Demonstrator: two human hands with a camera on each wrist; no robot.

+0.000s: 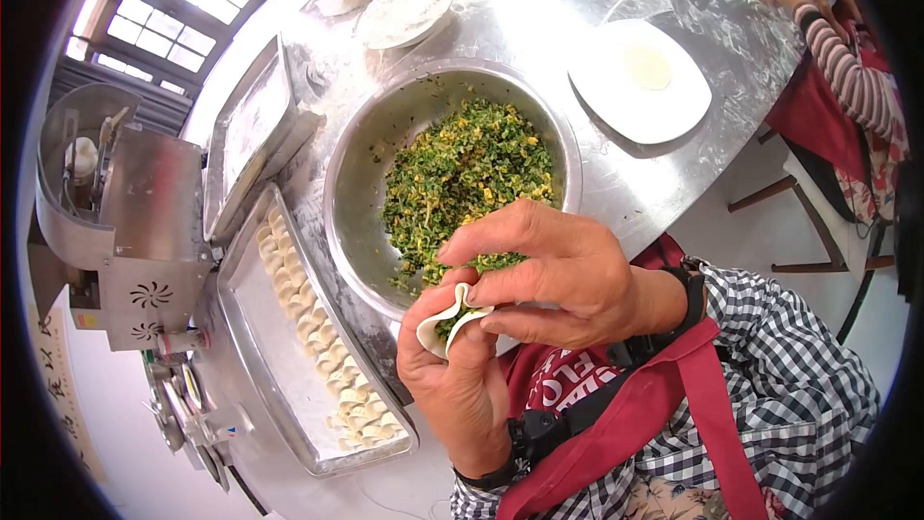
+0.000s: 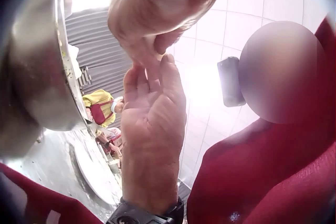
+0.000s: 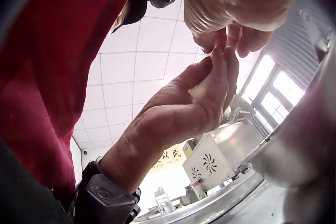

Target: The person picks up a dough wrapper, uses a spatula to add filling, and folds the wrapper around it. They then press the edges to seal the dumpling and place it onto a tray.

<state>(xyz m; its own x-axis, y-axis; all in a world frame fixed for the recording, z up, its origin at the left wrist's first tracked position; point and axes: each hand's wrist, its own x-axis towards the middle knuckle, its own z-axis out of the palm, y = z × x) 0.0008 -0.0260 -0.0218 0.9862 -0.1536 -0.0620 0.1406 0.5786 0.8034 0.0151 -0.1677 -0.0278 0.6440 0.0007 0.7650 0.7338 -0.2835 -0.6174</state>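
Note:
A half-folded dumpling (image 1: 433, 332) of pale dough shows green filling through its open side, with part of its rim drawn up into a peak. My left hand (image 1: 460, 376) holds it from below between thumb and fingers. From the other side my right hand (image 1: 558, 274) pinches the dough edge with thumb and fingertips, its index finger arched above. Both hands are just in front of a steel bowl (image 1: 339, 221) of chopped green and yellow filling (image 1: 467, 183). In the right wrist view the left hand (image 3: 184, 106) meets the right one at the fingertips; the dumpling is mostly hidden there.
Left of the bowl, a metal tray (image 1: 279, 366) bears rows of dumplings (image 1: 318, 332), near another tray (image 1: 255, 125) and a steel machine (image 1: 159, 221). A white plate (image 1: 616, 87) carries a dough round (image 1: 647, 67). Behind is a flour dish (image 1: 406, 14); another person's sleeve (image 1: 837, 58) is right.

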